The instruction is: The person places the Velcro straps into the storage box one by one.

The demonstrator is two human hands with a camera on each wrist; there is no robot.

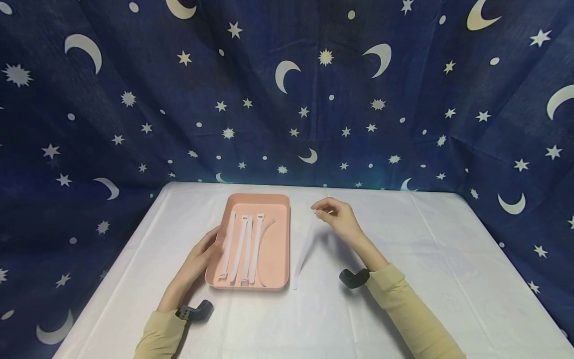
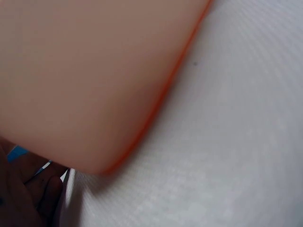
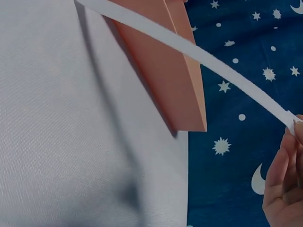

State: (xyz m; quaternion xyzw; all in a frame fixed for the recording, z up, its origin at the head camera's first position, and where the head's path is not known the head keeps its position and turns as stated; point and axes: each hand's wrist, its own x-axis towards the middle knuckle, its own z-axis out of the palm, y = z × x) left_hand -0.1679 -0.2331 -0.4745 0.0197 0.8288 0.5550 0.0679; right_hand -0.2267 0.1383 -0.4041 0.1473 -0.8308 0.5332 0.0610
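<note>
A pink rectangular tray (image 1: 280, 239) lies on the white cloth with several white hook-and-loop cable ties (image 1: 240, 249) inside, some showing slotted heads. My left hand (image 1: 199, 257) holds the tray at its left wall, with the thumb at the rim and the other fingers along the outside. To the right of the tray, my right hand (image 1: 338, 219) pinches another white cable tie (image 3: 189, 49) by its head end between thumb and fingertips. That strap slants down toward the tray's near right corner, its rounded free end low over the cloth.
The white cloth (image 1: 426, 269) covers the table. Behind it hangs a dark blue curtain (image 1: 269, 114) with moons and stars. Black bands with camera mounts sit on the left wrist (image 1: 196, 311) and the right wrist (image 1: 354, 278).
</note>
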